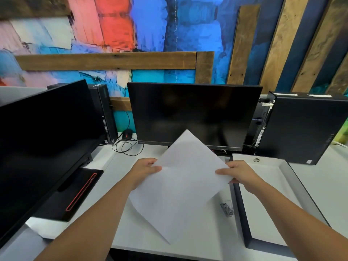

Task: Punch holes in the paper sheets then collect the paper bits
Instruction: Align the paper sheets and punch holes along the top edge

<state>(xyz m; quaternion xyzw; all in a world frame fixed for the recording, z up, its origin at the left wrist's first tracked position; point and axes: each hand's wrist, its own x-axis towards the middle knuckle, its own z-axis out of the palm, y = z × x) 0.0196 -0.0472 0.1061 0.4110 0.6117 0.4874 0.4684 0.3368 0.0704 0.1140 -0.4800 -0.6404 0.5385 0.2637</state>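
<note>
Above the table [131, 232], before the monitor [194, 113] at 12 o'clock, paper sheets [180, 185] hang tilted, left hand [144, 171] pinching the 9 o'clock edge, right hand [240, 174] the 3 o'clock edge; likely light, limp, crease-prone, so two-edge pinches suit; what looks like a small punch [227, 208] lies at 4 o'clock.

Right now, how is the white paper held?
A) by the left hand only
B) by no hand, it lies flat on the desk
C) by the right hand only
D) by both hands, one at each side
D: the left hand grips the paper at its left edge, the right hand at its right edge.
</note>
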